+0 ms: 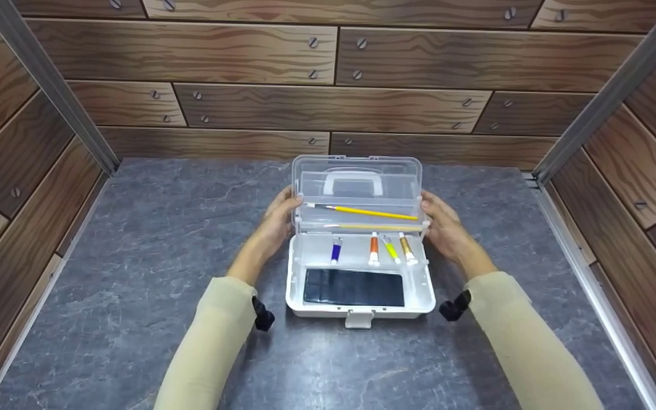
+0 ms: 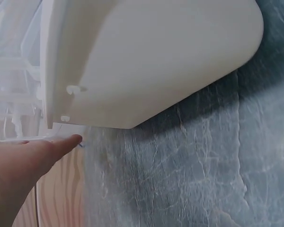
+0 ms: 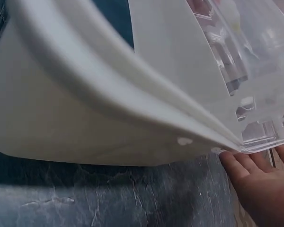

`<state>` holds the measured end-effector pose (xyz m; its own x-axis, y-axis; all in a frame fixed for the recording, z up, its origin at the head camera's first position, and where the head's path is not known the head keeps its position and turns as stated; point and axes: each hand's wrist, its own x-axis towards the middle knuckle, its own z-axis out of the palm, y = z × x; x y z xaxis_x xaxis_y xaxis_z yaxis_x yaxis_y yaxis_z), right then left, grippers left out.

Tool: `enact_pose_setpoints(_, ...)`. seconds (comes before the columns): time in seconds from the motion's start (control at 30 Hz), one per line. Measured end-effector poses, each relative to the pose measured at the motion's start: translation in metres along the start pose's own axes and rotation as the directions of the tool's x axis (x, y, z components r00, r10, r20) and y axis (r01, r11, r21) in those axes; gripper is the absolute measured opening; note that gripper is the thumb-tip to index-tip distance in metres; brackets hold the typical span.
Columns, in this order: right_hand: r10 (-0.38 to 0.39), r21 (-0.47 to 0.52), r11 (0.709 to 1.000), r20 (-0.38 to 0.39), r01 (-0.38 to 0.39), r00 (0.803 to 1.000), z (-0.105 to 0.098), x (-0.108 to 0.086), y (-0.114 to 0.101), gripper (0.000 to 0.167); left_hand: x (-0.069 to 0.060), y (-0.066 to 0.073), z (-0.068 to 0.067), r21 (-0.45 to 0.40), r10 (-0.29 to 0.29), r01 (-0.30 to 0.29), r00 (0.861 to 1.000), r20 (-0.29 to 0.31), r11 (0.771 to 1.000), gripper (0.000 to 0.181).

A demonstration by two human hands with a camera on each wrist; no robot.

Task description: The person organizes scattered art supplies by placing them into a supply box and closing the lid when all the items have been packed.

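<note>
A white plastic storage box stands with its clear lid raised at the back, a white handle on it. My left hand holds the lid's left side, thumb at the front edge; the left wrist view shows that hand beside the box's rear corner. My right hand holds the lid's opposite side, and the right wrist view shows its fingers against the clear plastic. Clear trays hold a yellow-handled paintbrush and several paint tubes. In the base lies a dark flat rectangular thing.
The box sits on a grey marbled tabletop. Wood-patterned walls enclose the back and both sides, with metal frame rails along the edges. A white latch projects from the box's front.
</note>
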<state>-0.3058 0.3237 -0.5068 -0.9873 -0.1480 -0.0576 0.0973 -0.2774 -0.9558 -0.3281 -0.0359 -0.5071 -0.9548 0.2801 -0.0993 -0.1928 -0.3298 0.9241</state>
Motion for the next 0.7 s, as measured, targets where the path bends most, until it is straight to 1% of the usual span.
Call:
enact_pose_setpoints(0.13,-0.04,0.02,0.999,0.014,0.04,0.999,0.0002,-0.0022,-0.0004,0.065,-0.0034,-0.0006,0.0009,0.011,0.058,-0.058,0.998,0.019,0.998,0.073)
enact_pose_setpoints(0.23,-0.065,0.023,0.998,0.005,0.065,0.998,0.0007,-0.004,0.0,0.064,-0.005,-0.0018,0.0008,0.014,0.091,-0.091,0.996,0.024,0.996,0.072)
enact_pose_setpoints(0.37,-0.114,0.018,0.993,-0.01,0.114,0.993,0.0004,-0.0063,0.0012,0.058,-0.0048,-0.0034,0.0005,0.041,0.127,-0.129,0.991,0.048,0.991,0.068)
enact_pose_setpoints(0.47,-0.146,0.013,0.989,-0.025,0.146,0.989,0.0002,-0.0078,0.0013,0.052,-0.004,-0.0035,0.0013,0.055,0.139,-0.142,0.989,0.058,0.988,0.066)
enact_pose_setpoints(0.57,-0.147,0.005,0.989,-0.045,0.147,0.988,0.0001,-0.0087,0.001,0.045,-0.004,-0.0025,0.0026,0.066,0.145,-0.147,0.989,0.04,0.987,0.063)
enact_pose_setpoints(0.7,-0.138,0.003,0.99,-0.071,0.139,0.988,-0.001,-0.0101,0.0,0.039,-0.0055,0.0003,0.0046,0.114,0.148,-0.146,0.989,-0.003,0.983,0.061)
